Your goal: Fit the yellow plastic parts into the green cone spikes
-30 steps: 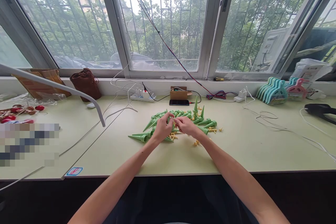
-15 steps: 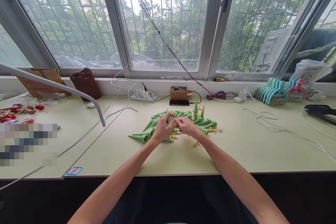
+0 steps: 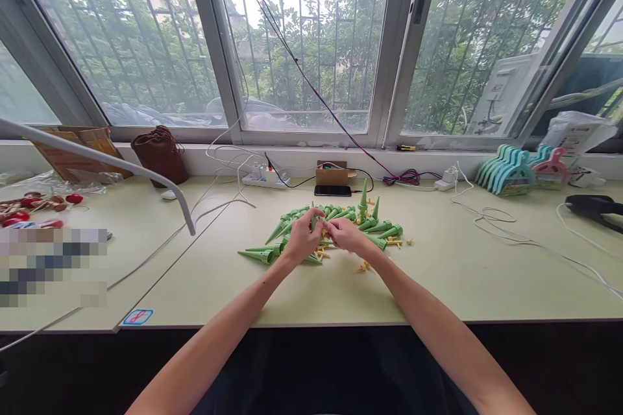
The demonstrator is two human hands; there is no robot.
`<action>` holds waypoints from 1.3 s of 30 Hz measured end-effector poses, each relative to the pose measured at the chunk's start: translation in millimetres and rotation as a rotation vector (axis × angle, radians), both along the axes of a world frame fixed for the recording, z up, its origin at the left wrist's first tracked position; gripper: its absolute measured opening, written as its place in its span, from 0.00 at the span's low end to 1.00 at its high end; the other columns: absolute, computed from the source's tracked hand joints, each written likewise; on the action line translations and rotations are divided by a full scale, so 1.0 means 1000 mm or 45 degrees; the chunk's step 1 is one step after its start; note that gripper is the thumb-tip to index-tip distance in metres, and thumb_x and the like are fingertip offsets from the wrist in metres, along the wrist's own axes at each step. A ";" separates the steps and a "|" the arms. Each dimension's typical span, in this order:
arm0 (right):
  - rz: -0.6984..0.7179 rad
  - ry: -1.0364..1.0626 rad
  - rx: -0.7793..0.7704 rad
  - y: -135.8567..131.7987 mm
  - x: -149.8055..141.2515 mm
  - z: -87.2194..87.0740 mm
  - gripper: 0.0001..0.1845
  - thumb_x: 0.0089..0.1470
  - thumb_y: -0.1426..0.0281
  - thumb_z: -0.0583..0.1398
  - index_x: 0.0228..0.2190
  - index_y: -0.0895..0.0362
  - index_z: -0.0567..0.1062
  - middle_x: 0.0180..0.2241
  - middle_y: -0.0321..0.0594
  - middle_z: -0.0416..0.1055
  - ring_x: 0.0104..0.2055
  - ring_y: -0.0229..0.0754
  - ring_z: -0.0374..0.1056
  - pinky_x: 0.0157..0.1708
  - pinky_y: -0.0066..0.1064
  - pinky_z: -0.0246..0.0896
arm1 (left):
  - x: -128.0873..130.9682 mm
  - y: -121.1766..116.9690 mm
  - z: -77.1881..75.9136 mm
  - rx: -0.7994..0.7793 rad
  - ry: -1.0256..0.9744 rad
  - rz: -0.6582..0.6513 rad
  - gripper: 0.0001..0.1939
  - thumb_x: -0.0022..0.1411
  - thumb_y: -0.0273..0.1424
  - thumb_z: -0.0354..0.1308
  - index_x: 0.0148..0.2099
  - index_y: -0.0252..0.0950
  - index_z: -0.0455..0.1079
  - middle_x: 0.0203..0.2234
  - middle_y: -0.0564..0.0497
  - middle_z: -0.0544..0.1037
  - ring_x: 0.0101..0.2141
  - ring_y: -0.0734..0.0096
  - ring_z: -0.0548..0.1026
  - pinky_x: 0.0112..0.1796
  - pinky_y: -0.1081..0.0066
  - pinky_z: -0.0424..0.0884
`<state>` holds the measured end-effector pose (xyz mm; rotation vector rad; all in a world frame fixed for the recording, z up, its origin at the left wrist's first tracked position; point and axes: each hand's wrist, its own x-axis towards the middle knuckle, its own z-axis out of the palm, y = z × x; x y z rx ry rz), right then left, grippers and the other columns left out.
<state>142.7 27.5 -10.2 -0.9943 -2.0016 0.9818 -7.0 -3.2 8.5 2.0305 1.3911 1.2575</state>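
Note:
My left hand (image 3: pixel 304 237) is curled, with thumb and fingers drawn together. Green plastic shows inside its curl and seems to be a hollow cone-shaped spike (image 3: pixel 314 223). Touching it at the fingertips, my right hand (image 3: pixel 343 233) is closed in a pinch; whatever it grips is too small and covered to make out. Around both hands lies a pile of green plastic spikes (image 3: pixel 256 255) with ribbed, open collars. One spike (image 3: pixel 363 202) stands upright behind my right hand. Small yellow plastic pieces (image 3: pixel 322 251) are scattered under and beside the hands.
A phone (image 3: pixel 332 190) lies before a small cardboard box (image 3: pixel 331 175) behind the pile. A power strip (image 3: pixel 265 179) and cables are at the back. Teal hangers (image 3: pixel 506 172) stand at right, a brown pouch (image 3: pixel 159 154) at left. A grey curved arm (image 3: pixel 146 172) crosses the left side.

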 end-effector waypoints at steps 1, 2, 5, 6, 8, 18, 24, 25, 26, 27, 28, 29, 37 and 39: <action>-0.003 -0.001 -0.001 0.000 0.000 0.000 0.20 0.59 0.60 0.48 0.19 0.56 0.59 0.15 0.31 0.56 0.17 0.32 0.50 0.19 0.26 0.44 | 0.000 0.000 0.000 -0.004 -0.004 -0.009 0.12 0.61 0.35 0.47 0.42 0.39 0.68 0.18 0.58 0.64 0.19 0.75 0.62 0.21 0.76 0.62; -0.005 -0.001 -0.004 0.000 0.000 0.000 0.20 0.59 0.60 0.48 0.19 0.56 0.59 0.15 0.31 0.55 0.17 0.32 0.50 0.19 0.26 0.44 | 0.000 0.000 0.000 -0.008 -0.008 -0.018 0.12 0.61 0.35 0.47 0.43 0.39 0.68 0.18 0.58 0.65 0.19 0.75 0.63 0.21 0.76 0.62; 0.004 0.003 -0.020 -0.002 0.000 0.001 0.21 0.59 0.59 0.48 0.19 0.56 0.59 0.15 0.31 0.55 0.16 0.31 0.49 0.18 0.26 0.43 | 0.000 -0.001 0.000 -0.024 -0.019 -0.034 0.12 0.61 0.35 0.47 0.44 0.39 0.68 0.18 0.57 0.66 0.19 0.75 0.65 0.22 0.75 0.64; 0.008 0.007 -0.028 -0.002 0.000 0.002 0.21 0.59 0.59 0.48 0.19 0.56 0.59 0.15 0.31 0.55 0.16 0.31 0.49 0.18 0.26 0.43 | 0.000 -0.001 0.000 -0.030 -0.026 -0.038 0.12 0.61 0.35 0.47 0.44 0.39 0.68 0.19 0.57 0.67 0.19 0.74 0.66 0.22 0.75 0.64; 0.010 0.014 -0.042 -0.003 0.000 0.003 0.21 0.59 0.59 0.48 0.18 0.56 0.59 0.15 0.31 0.55 0.16 0.32 0.49 0.18 0.26 0.44 | 0.000 -0.001 -0.001 -0.047 -0.047 -0.056 0.13 0.61 0.35 0.47 0.44 0.39 0.68 0.20 0.56 0.69 0.20 0.74 0.68 0.22 0.75 0.65; -0.030 0.047 -0.020 -0.003 -0.001 0.004 0.23 0.58 0.57 0.49 0.17 0.57 0.61 0.14 0.31 0.55 0.16 0.31 0.49 0.18 0.26 0.43 | 0.000 0.000 -0.002 -0.063 -0.106 -0.073 0.14 0.62 0.36 0.48 0.48 0.40 0.65 0.21 0.56 0.70 0.20 0.75 0.70 0.21 0.76 0.67; -0.080 0.152 0.003 -0.003 -0.002 0.006 0.24 0.58 0.56 0.50 0.17 0.57 0.59 0.14 0.31 0.53 0.15 0.31 0.51 0.17 0.26 0.44 | 0.000 0.002 -0.005 -0.114 -0.346 -0.109 0.24 0.62 0.38 0.51 0.59 0.43 0.53 0.29 0.55 0.69 0.20 0.79 0.69 0.19 0.78 0.68; -0.088 0.180 0.006 -0.003 -0.002 0.005 0.24 0.57 0.55 0.50 0.17 0.56 0.59 0.14 0.31 0.53 0.15 0.31 0.51 0.17 0.26 0.44 | 0.001 0.002 -0.005 -0.133 -0.396 -0.114 0.26 0.62 0.39 0.52 0.60 0.44 0.50 0.30 0.55 0.69 0.20 0.80 0.69 0.19 0.77 0.69; -0.102 0.209 0.013 -0.002 -0.003 0.004 0.24 0.57 0.55 0.51 0.17 0.56 0.59 0.14 0.31 0.53 0.15 0.31 0.51 0.17 0.26 0.44 | 0.001 0.003 -0.005 -0.155 -0.439 -0.113 0.28 0.61 0.39 0.52 0.61 0.44 0.48 0.31 0.54 0.69 0.20 0.80 0.68 0.19 0.77 0.70; -0.121 0.237 0.022 -0.001 -0.003 0.003 0.24 0.57 0.55 0.51 0.18 0.56 0.59 0.14 0.31 0.52 0.16 0.32 0.51 0.17 0.26 0.44 | 0.001 0.004 -0.005 -0.179 -0.474 -0.107 0.29 0.61 0.40 0.53 0.61 0.44 0.46 0.32 0.53 0.69 0.21 0.80 0.68 0.19 0.77 0.71; -0.144 0.259 0.033 0.000 -0.003 0.002 0.24 0.57 0.54 0.51 0.18 0.56 0.58 0.15 0.30 0.52 0.16 0.32 0.51 0.17 0.26 0.44 | 0.001 0.005 -0.005 -0.203 -0.500 -0.100 0.30 0.61 0.40 0.53 0.61 0.43 0.46 0.32 0.53 0.69 0.21 0.80 0.68 0.20 0.77 0.71; -0.165 0.274 0.045 0.001 -0.003 0.001 0.24 0.57 0.54 0.51 0.18 0.56 0.58 0.15 0.30 0.52 0.16 0.32 0.51 0.17 0.26 0.44 | 0.001 0.005 -0.005 -0.226 -0.518 -0.094 0.30 0.61 0.40 0.54 0.61 0.43 0.46 0.32 0.52 0.70 0.22 0.79 0.68 0.20 0.76 0.72; -0.269 0.298 0.115 0.001 -0.002 0.002 0.25 0.57 0.52 0.52 0.17 0.56 0.58 0.16 0.32 0.54 0.17 0.32 0.53 0.17 0.27 0.46 | -0.001 0.007 -0.003 -0.331 -0.638 -0.190 0.23 0.60 0.42 0.54 0.53 0.38 0.55 0.32 0.50 0.72 0.27 0.73 0.72 0.21 0.74 0.73; -0.254 0.311 0.112 0.000 -0.002 0.003 0.25 0.57 0.52 0.53 0.17 0.56 0.58 0.15 0.32 0.54 0.16 0.32 0.53 0.17 0.27 0.46 | -0.001 0.007 -0.003 -0.361 -0.648 -0.226 0.20 0.59 0.44 0.55 0.48 0.37 0.60 0.30 0.50 0.72 0.26 0.73 0.72 0.21 0.74 0.73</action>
